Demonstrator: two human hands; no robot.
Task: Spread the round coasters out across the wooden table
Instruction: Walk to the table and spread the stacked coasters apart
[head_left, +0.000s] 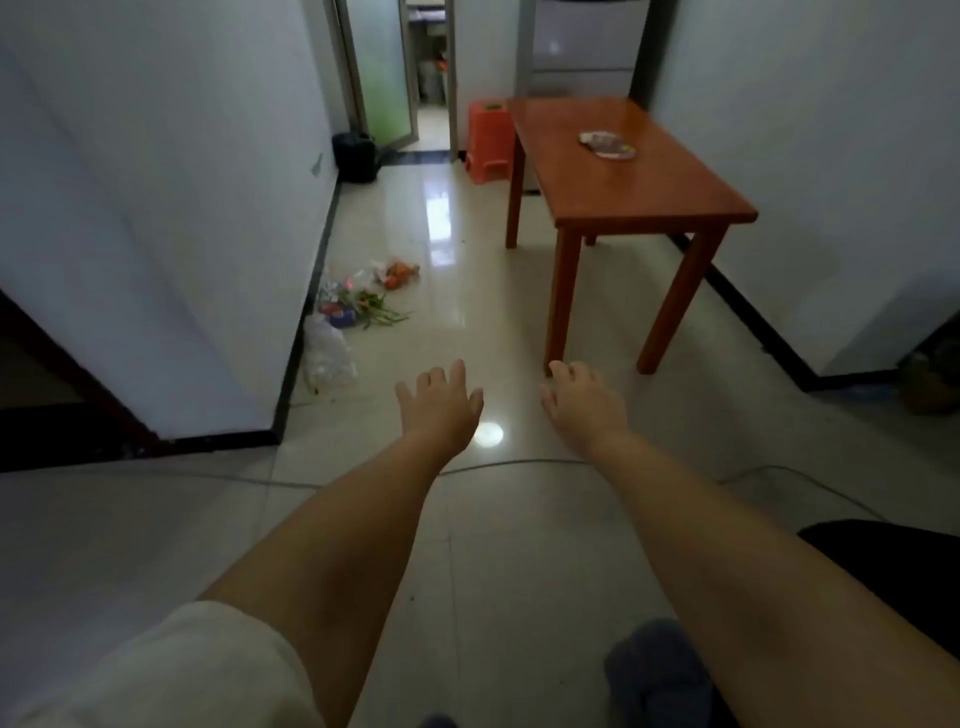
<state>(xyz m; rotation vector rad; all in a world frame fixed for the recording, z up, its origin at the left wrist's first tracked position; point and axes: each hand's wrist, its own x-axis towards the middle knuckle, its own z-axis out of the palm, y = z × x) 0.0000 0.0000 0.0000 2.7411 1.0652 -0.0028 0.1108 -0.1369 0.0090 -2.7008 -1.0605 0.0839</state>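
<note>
The coasters (608, 144) lay bunched on the table (649, 192), well ahead and to the right of both hands. The right hand (584, 402) was nearer than the left hand (441, 405); both sets of fingers were spread and empty.

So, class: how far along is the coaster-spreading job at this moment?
Nothing is done: the coasters lie bunched in one overlapping pile on the wooden table. Nothing is in hand; the left hand and right hand are open, short of the table. All spreading remains.

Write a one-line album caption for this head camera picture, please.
Both empty hands, left hand and right hand, reach toward a wooden table holding clustered coasters.
</note>
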